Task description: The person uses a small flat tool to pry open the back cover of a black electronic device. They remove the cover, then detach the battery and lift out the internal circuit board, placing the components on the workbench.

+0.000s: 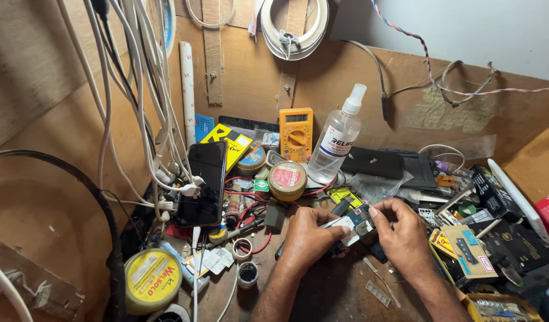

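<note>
Both of my hands meet over the middle of a cluttered wooden bench. My left hand (pixel 310 238) and my right hand (pixel 402 235) together hold a small opened phone or circuit board (pixel 359 225), dark with a white part, a little above the bench top. The fingertips of both hands pinch its edges. Part of the device is hidden under my fingers. Thin metal tools or strips (pixel 379 280) lie on the bench just below my hands.
An orange multimeter (pixel 296 133) and a clear spray bottle (pixel 337 138) stand at the back. A black phone (pixel 204 183) leans at left among white cables (pixel 137 107). A yellow solder reel (pixel 152 279), round tins (pixel 287 180) and small boxes (pixel 468 250) crowd the bench.
</note>
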`<act>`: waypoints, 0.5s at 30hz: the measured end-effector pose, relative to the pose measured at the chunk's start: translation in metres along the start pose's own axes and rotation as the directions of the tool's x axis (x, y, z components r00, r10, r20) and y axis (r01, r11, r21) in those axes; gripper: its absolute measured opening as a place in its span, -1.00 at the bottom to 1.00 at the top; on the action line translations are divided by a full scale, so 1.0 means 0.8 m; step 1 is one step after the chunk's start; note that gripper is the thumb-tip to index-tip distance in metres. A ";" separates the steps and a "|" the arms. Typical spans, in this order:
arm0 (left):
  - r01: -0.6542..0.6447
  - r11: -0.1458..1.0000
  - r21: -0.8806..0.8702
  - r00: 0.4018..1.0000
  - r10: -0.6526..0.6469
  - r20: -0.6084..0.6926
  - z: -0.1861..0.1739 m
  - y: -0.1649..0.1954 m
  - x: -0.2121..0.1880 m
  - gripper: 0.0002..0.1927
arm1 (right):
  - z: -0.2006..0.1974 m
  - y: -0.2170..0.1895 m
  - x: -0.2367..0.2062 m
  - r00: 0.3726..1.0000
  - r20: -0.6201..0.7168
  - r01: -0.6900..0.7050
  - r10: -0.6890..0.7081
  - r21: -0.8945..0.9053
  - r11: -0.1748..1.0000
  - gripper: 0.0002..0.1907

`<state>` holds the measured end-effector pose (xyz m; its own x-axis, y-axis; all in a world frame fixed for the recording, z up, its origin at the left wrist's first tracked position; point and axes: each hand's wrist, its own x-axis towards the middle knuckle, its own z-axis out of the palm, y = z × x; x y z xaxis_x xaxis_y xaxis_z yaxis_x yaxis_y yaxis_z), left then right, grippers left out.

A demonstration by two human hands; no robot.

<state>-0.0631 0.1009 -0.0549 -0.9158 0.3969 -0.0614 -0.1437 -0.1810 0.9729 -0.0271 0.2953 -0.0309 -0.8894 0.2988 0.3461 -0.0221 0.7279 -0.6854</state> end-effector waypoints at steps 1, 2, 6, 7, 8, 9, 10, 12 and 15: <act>-0.004 1.000 0.003 1.000 0.004 -0.002 0.000 0.000 0.000 -0.73 | 0.000 0.001 0.001 1.000 0.001 -0.001 0.001 -0.003 1.000 -0.79; -0.008 1.000 0.006 1.000 0.008 -0.004 0.000 0.000 0.000 -0.73 | 0.000 0.002 0.001 1.000 -0.003 0.026 -0.026 0.002 1.000 -0.79; -0.024 1.000 0.018 1.000 0.024 -0.013 -0.001 -0.001 0.001 -0.73 | 0.001 0.003 0.000 1.000 -0.006 0.016 -0.016 -0.003 1.000 -0.78; -0.028 0.999 0.032 0.999 0.028 -0.015 -0.001 -0.001 0.001 -0.73 | 0.001 0.003 0.000 1.000 -0.002 -0.015 0.015 -0.010 1.000 -0.78; -0.033 0.998 0.046 0.999 0.033 -0.016 -0.001 -0.001 0.001 -0.73 | 0.001 0.003 0.000 1.000 -0.008 0.007 -0.007 -0.015 1.000 -0.78; -0.037 0.998 0.060 0.999 0.038 -0.017 -0.001 -0.001 0.001 -0.73 | 0.002 0.002 0.000 0.999 -0.014 0.029 -0.029 -0.020 0.999 -0.78; -0.031 0.998 0.050 0.999 0.032 -0.015 -0.001 -0.001 0.001 -0.73 | 0.002 0.001 0.000 0.999 -0.018 0.050 -0.050 -0.025 0.998 -0.79; -0.022 0.999 0.032 1.000 0.022 -0.012 -0.001 0.000 0.001 -0.72 | 0.002 0.000 -0.001 0.999 -0.022 0.042 -0.042 -0.019 0.999 -0.79; -0.012 0.999 0.033 1.000 0.012 -0.020 0.000 0.001 0.001 -0.72 | 0.002 -0.002 -0.003 0.998 -0.023 0.052 -0.053 -0.017 0.998 -0.79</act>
<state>-0.0636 0.1009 -0.0544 -0.9248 0.3767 -0.0537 -0.1205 -0.1561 0.9804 -0.0255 0.2924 -0.0313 -0.8761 0.2742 0.3966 -0.0610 0.7529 -0.6553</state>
